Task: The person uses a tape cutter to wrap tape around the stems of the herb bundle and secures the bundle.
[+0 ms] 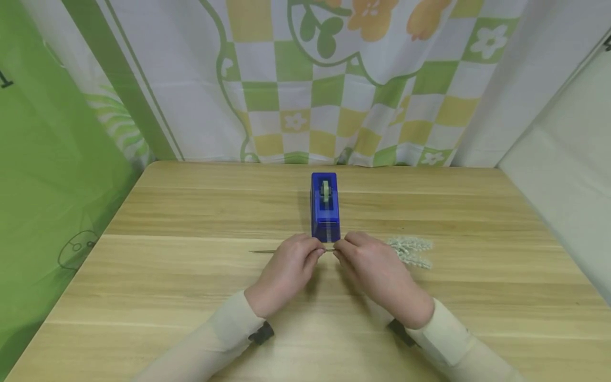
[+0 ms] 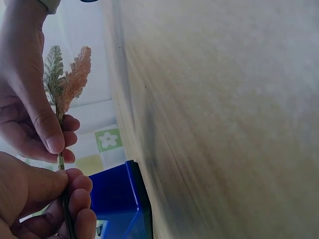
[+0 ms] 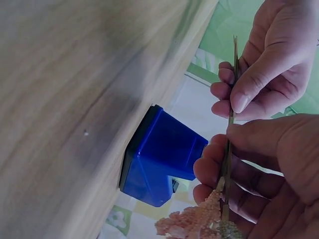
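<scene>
Both hands hold a small bunch of dried-looking flower sprigs [image 1: 410,250] level in front of a blue tape dispenser [image 1: 326,215]. My left hand [image 1: 290,265] pinches the thin stems [image 1: 261,251] between thumb and fingers, their bare ends sticking out left. Close beside it, my right hand [image 1: 377,268] pinches the same stems nearer the heads. In the left wrist view one head is pinkish [image 2: 77,77] and another grey-green [image 2: 53,72]. A short paler band [image 2: 61,160] shows on the stems between the hands.
The dispenser stands upright just beyond the fingertips, with a tape roll [image 1: 325,190] in it. All this is over a wood-grain table [image 1: 200,207]. A patterned curtain [image 1: 296,95] hangs along its back edge, and green cloth [image 1: 52,159] hangs at the left.
</scene>
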`<state>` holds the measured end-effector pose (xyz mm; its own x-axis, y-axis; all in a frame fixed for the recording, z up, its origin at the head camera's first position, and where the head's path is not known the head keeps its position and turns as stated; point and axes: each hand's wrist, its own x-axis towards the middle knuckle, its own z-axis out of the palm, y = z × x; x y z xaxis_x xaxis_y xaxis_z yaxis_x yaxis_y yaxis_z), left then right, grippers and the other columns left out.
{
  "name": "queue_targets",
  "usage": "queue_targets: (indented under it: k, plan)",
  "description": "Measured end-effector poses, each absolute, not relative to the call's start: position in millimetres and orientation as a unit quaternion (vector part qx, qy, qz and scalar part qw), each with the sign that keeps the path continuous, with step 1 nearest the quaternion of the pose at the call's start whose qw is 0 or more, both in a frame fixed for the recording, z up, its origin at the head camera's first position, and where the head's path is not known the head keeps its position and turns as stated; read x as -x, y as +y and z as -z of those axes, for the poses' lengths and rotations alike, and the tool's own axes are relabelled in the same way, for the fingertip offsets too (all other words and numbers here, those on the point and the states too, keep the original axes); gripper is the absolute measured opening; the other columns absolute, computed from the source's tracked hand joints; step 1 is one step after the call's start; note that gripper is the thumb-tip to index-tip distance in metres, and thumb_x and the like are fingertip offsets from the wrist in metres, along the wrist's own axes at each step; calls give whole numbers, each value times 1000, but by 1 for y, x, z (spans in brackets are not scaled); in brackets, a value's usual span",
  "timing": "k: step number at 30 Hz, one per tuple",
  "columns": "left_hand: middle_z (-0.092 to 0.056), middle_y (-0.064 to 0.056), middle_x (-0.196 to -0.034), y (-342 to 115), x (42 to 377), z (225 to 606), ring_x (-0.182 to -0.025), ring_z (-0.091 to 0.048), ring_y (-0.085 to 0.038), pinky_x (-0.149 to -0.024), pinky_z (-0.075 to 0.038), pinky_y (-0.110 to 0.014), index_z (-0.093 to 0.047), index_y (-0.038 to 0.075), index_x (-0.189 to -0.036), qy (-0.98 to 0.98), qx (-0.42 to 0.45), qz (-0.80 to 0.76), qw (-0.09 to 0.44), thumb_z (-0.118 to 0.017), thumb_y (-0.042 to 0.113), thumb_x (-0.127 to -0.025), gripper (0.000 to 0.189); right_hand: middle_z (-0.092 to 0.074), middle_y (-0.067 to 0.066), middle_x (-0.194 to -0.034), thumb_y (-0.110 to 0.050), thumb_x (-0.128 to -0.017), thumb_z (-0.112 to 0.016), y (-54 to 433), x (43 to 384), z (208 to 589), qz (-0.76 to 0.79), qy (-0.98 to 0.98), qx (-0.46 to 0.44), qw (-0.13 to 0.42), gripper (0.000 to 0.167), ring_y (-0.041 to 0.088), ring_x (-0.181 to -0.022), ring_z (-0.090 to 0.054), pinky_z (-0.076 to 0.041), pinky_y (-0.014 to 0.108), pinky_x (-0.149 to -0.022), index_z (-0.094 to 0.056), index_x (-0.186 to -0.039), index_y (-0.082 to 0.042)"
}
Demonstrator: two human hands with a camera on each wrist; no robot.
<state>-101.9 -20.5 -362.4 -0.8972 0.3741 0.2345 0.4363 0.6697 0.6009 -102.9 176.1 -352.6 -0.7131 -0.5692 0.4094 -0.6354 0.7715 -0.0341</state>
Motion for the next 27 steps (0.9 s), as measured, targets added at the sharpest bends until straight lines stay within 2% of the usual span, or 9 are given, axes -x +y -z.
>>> queue_targets:
  k: [5,9,15,22,27]
  plan:
    - [-75,-7,-96,-20,102,363,-83,-65,-17,-78,-58,-32,-76,3,-104,-914,220,337,46,-62,12,-105,17,-66,-1,-80,-9,-91,-80,175,104,352,-88,-921,-327,190,5,12,-69,-55,-52,23,-58,-75,-92,-10]
    - [-75,-8,-101,-19,102,363,-90,-68,-20,-83,-60,-36,-76,3,-109,-919,216,326,42,-60,14,-107,20,-69,-1,-81,-8,-90,-80,175,105,353,-91,-921,-324,195,5,13,-70,-59,-54,24,-59,-75,-92,-10]
    - [-73,-5,-93,-19,103,364,-81,-62,-16,-77,-57,-33,-76,4,-105,-923,215,317,42,-60,16,-106,20,-67,-1,-80,-9,-91,-81,176,107,354,-91,-919,-326,200,6,12,-67,-56,-51,22,-55,-75,-92,-9]
    - [-75,-6,-98,-19,105,365,-88,-66,-19,-82,-59,-35,-76,4,-104,-914,215,340,51,-63,13,-105,16,-68,-2,-78,-11,-93,-78,177,107,353,-88,-922,-331,179,6,10,-64,-57,-51,22,-57,-73,-96,-10]
    - [-75,-6,-97,-20,105,365,-87,-65,-18,-81,-58,-34,-77,4,-104,-912,213,347,54,-64,11,-104,14,-64,-3,-74,-5,-92,-77,177,109,352,-93,-918,-343,177,11,9,-63,-52,-48,22,-57,-69,-89,-11]
